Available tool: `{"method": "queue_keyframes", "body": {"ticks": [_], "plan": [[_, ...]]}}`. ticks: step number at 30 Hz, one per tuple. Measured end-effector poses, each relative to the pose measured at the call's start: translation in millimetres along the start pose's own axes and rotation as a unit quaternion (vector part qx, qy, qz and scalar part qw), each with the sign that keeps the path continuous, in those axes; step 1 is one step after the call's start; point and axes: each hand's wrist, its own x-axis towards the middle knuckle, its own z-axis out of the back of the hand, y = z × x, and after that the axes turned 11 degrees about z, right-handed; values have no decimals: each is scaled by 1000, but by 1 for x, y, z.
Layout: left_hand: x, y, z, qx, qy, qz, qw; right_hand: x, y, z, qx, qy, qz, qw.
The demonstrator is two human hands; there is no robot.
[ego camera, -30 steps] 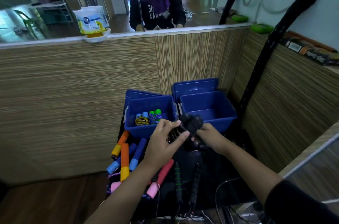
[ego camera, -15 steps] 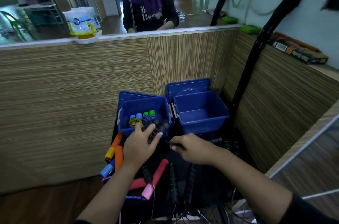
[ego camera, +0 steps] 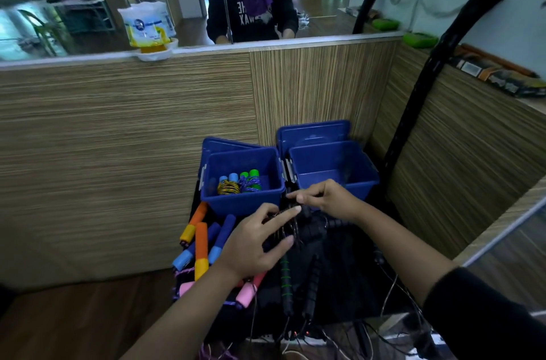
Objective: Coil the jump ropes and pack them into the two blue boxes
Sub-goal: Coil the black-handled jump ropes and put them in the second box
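Two open blue boxes stand side by side against the wooden panel. The left box [ego camera: 236,204] holds two coiled ropes [ego camera: 239,184] with blue and green handles. The right box [ego camera: 336,182] looks empty. In front of them my left hand [ego camera: 257,244] grips a bundle of black jump rope [ego camera: 313,231], its dark loops running between forefinger and thumb. My right hand [ego camera: 328,200] pinches a strand of that rope just above it. Loose ropes lie below: orange-yellow handles [ego camera: 201,250], blue handles [ego camera: 220,238], pink handles [ego camera: 246,293], black handles with green rings [ego camera: 285,280].
A wooden panel [ego camera: 147,153] with a mirror above closes off the back and right. A black pole [ego camera: 413,111] leans just right of the boxes. Cables and a power strip [ego camera: 298,337] lie on the floor near me. A white bag [ego camera: 146,24] sits on the ledge.
The black rope bundle came down from in front of the boxes to the pile. My left hand took it over, and my right hand let go of the handles and now pinches a strand.
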Motion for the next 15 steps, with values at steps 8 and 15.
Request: {"method": "queue_keyframes", "body": {"ticks": [8,15], "plan": [[16,0,1,-76,-147,209,964,-17,-14,-33,20,-16,-93,995],[13,6,-17,89,-127,318,936,-23,6,-45,-188,27,-91,978]]}}
